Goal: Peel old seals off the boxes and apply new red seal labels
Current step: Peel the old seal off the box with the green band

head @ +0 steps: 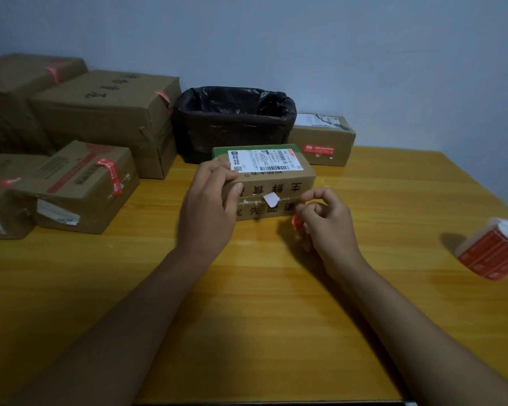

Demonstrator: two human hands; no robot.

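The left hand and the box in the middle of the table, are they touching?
Touching. The head view shows the left hand gripping the box at its left end, thumb pressed on the front face and fingers over the top edge.

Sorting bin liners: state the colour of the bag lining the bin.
Black bin bag, head view.

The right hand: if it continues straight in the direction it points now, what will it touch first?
Probably the small box's taped front seam, near the white paper scrap; the right hand pinches a red seal. Depth is unclear.

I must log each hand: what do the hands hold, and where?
Left hand grips the box at its left end. Right hand pinches a red seal.
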